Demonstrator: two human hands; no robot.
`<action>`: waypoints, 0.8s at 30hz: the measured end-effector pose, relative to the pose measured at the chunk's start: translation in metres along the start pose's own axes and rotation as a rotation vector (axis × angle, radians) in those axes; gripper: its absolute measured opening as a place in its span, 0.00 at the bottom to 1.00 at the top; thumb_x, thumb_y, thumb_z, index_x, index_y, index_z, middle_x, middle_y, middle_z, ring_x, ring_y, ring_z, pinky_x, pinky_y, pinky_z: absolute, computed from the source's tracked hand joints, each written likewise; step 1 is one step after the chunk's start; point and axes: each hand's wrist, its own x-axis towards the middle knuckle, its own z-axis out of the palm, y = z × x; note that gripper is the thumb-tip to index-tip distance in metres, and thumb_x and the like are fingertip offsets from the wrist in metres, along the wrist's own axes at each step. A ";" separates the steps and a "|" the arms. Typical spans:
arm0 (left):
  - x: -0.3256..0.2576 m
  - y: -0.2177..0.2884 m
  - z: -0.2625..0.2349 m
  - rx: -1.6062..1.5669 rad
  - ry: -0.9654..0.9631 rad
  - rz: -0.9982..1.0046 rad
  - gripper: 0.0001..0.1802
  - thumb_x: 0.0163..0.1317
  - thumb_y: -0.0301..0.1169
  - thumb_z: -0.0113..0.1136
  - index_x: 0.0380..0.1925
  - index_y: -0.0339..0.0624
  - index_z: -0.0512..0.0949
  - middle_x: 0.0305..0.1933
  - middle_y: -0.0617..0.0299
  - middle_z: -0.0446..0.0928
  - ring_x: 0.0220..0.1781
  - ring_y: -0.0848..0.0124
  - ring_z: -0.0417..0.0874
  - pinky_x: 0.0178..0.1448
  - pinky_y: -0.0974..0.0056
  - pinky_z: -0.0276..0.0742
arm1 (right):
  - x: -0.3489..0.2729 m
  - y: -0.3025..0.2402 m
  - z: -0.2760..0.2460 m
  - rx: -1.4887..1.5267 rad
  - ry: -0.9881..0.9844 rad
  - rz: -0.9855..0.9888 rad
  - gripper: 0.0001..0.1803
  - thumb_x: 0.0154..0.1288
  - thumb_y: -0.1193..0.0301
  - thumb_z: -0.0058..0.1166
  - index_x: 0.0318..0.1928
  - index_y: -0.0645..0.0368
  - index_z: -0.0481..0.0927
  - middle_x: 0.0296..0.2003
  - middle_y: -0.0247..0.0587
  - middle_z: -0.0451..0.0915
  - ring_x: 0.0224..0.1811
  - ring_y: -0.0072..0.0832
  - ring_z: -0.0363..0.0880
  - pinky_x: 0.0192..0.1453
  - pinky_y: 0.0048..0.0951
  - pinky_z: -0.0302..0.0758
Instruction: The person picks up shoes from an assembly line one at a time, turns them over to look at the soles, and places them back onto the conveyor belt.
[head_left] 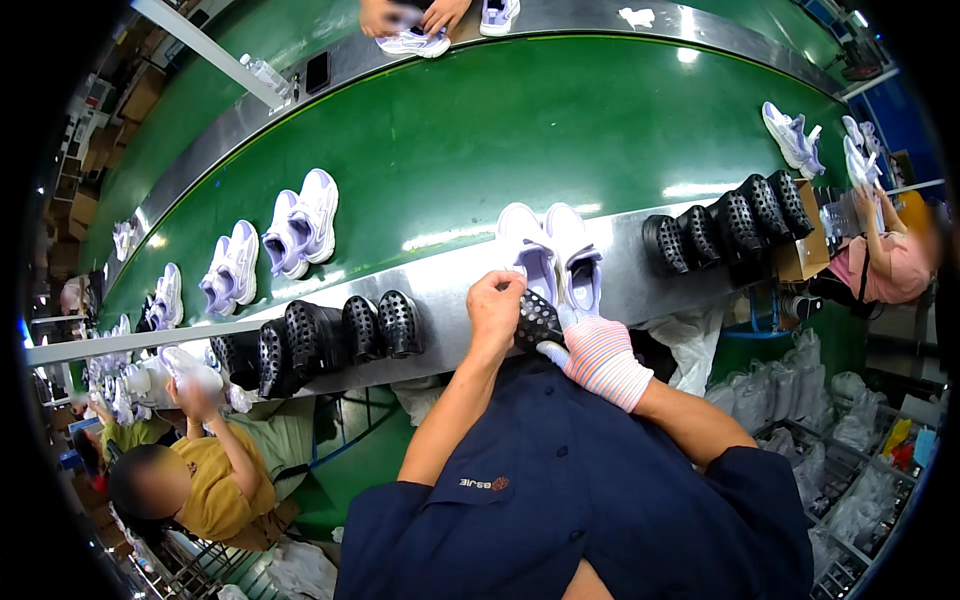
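Two white and lavender sneakers, the left one (521,228) and the right one (570,236), stand side by side before me, toes pointing away. My bare left hand (494,312) is closed in a pinch at the opening of the left sneaker. A black dotted shoe form (538,322) sits at that sneaker's heel end, between my hands. My right hand (604,360), in a striped knit glove, is closed round the form's near end, with its fingers by the right sneaker's heel. The fingertips of both hands are partly hidden.
Black dotted forms stand in rows at left (340,330) and right (740,222) on the metal edge (450,290). More sneakers (302,222) lie on the green belt (560,110). Co-workers sit at left (225,480) and right (885,260); another's hands (415,16) work opposite. Bagged items (770,390) fill crates at right.
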 end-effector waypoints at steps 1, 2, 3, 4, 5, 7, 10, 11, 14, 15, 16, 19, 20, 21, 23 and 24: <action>0.005 -0.005 0.004 -0.055 -0.033 -0.048 0.05 0.58 0.26 0.69 0.33 0.35 0.87 0.31 0.63 0.84 0.28 0.76 0.78 0.33 0.67 0.74 | 0.004 0.004 -0.001 -0.004 -0.043 0.013 0.30 0.67 0.47 0.61 0.51 0.64 0.79 0.33 0.51 0.85 0.36 0.49 0.87 0.40 0.47 0.82; 0.009 -0.007 0.010 -0.114 -0.069 -0.098 0.05 0.58 0.25 0.69 0.33 0.35 0.87 0.30 0.63 0.83 0.27 0.76 0.78 0.31 0.66 0.73 | 0.010 0.009 -0.007 -0.013 -0.087 0.028 0.27 0.68 0.48 0.60 0.47 0.63 0.80 0.32 0.50 0.85 0.35 0.48 0.87 0.39 0.47 0.82; 0.012 -0.009 0.013 -0.172 -0.105 -0.148 0.04 0.58 0.24 0.68 0.32 0.35 0.87 0.30 0.63 0.83 0.26 0.76 0.77 0.30 0.66 0.72 | 0.011 0.011 -0.010 -0.005 -0.076 0.021 0.23 0.69 0.51 0.60 0.40 0.61 0.82 0.28 0.50 0.85 0.33 0.49 0.87 0.39 0.48 0.82; 0.013 -0.012 0.012 -0.167 -0.113 -0.164 0.03 0.57 0.23 0.68 0.31 0.35 0.86 0.29 0.63 0.82 0.26 0.76 0.77 0.30 0.66 0.73 | 0.012 0.014 -0.004 0.009 -0.064 0.018 0.22 0.69 0.51 0.59 0.37 0.61 0.83 0.27 0.51 0.85 0.33 0.49 0.86 0.39 0.48 0.81; 0.013 -0.009 0.017 -0.167 -0.130 -0.177 0.03 0.57 0.23 0.68 0.30 0.34 0.86 0.29 0.63 0.82 0.26 0.76 0.77 0.31 0.66 0.73 | 0.015 0.020 0.001 0.015 -0.048 0.022 0.23 0.69 0.51 0.59 0.34 0.60 0.84 0.26 0.52 0.84 0.32 0.50 0.86 0.38 0.49 0.81; 0.011 -0.004 0.019 -0.010 -0.137 -0.135 0.06 0.57 0.25 0.68 0.34 0.34 0.84 0.31 0.59 0.82 0.31 0.70 0.79 0.35 0.63 0.75 | 0.014 0.027 0.006 0.013 -0.034 0.011 0.23 0.70 0.53 0.57 0.30 0.61 0.84 0.25 0.54 0.84 0.32 0.52 0.86 0.39 0.50 0.80; 0.009 0.000 0.009 0.430 -0.125 0.050 0.18 0.60 0.33 0.69 0.47 0.35 0.80 0.41 0.47 0.84 0.42 0.53 0.85 0.49 0.52 0.79 | 0.012 0.033 -0.004 0.017 -0.073 0.087 0.20 0.70 0.54 0.56 0.32 0.60 0.85 0.28 0.55 0.85 0.35 0.52 0.86 0.43 0.51 0.81; 0.007 0.013 0.011 0.587 -0.047 0.173 0.23 0.60 0.37 0.70 0.51 0.36 0.77 0.45 0.44 0.82 0.48 0.48 0.83 0.54 0.50 0.77 | 0.013 0.039 -0.005 0.056 -0.091 0.142 0.21 0.69 0.54 0.56 0.34 0.61 0.86 0.31 0.56 0.85 0.39 0.52 0.87 0.47 0.50 0.81; 0.022 0.015 0.017 0.755 0.083 0.709 0.24 0.58 0.34 0.70 0.52 0.35 0.75 0.46 0.43 0.78 0.54 0.44 0.76 0.59 0.47 0.74 | 0.018 0.043 -0.007 0.125 -0.065 0.221 0.23 0.68 0.53 0.56 0.36 0.64 0.87 0.33 0.59 0.86 0.40 0.54 0.87 0.48 0.50 0.82; 0.036 0.008 0.015 0.771 0.010 0.784 0.18 0.59 0.30 0.67 0.47 0.34 0.77 0.44 0.43 0.78 0.52 0.44 0.76 0.57 0.47 0.74 | 0.024 0.037 -0.007 0.109 -0.088 0.241 0.23 0.67 0.54 0.55 0.38 0.64 0.88 0.35 0.59 0.86 0.42 0.54 0.87 0.50 0.49 0.82; 0.046 0.004 0.014 0.786 -0.069 0.859 0.12 0.59 0.27 0.64 0.42 0.33 0.78 0.41 0.43 0.78 0.49 0.44 0.76 0.55 0.46 0.74 | 0.030 0.034 -0.007 0.102 -0.096 0.247 0.21 0.68 0.56 0.54 0.37 0.63 0.88 0.34 0.59 0.86 0.42 0.53 0.88 0.50 0.49 0.82; 0.042 0.017 0.023 0.734 -0.260 0.915 0.04 0.60 0.22 0.59 0.31 0.32 0.75 0.35 0.40 0.77 0.43 0.42 0.76 0.51 0.45 0.74 | 0.046 0.034 -0.012 0.099 -0.081 0.268 0.17 0.65 0.62 0.54 0.36 0.63 0.89 0.34 0.59 0.86 0.40 0.53 0.88 0.48 0.49 0.83; 0.039 0.019 0.026 0.733 -0.312 0.909 0.04 0.60 0.23 0.59 0.32 0.32 0.76 0.36 0.40 0.77 0.44 0.42 0.76 0.52 0.45 0.73 | 0.055 0.036 -0.007 0.110 -0.054 0.258 0.16 0.64 0.64 0.54 0.36 0.63 0.89 0.33 0.59 0.86 0.39 0.53 0.88 0.47 0.49 0.83; 0.035 0.020 0.030 0.734 -0.372 0.900 0.04 0.60 0.23 0.59 0.32 0.31 0.77 0.36 0.39 0.78 0.44 0.42 0.76 0.52 0.45 0.73 | 0.062 0.034 -0.001 0.100 -0.030 0.265 0.14 0.61 0.67 0.55 0.35 0.62 0.90 0.33 0.58 0.87 0.37 0.52 0.89 0.46 0.49 0.84; 0.038 0.013 0.028 0.755 -0.394 0.875 0.08 0.63 0.26 0.59 0.35 0.29 0.80 0.38 0.38 0.80 0.45 0.41 0.79 0.51 0.46 0.75 | 0.073 0.031 0.021 0.086 0.053 0.132 0.12 0.61 0.69 0.54 0.37 0.63 0.86 0.31 0.57 0.87 0.35 0.51 0.89 0.42 0.50 0.84; 0.045 0.008 0.024 0.726 -0.389 0.838 0.09 0.63 0.27 0.60 0.36 0.29 0.81 0.39 0.38 0.81 0.44 0.41 0.80 0.51 0.46 0.76 | 0.078 0.024 0.040 0.066 0.086 0.115 0.11 0.62 0.70 0.54 0.38 0.64 0.84 0.30 0.57 0.87 0.34 0.51 0.89 0.41 0.50 0.84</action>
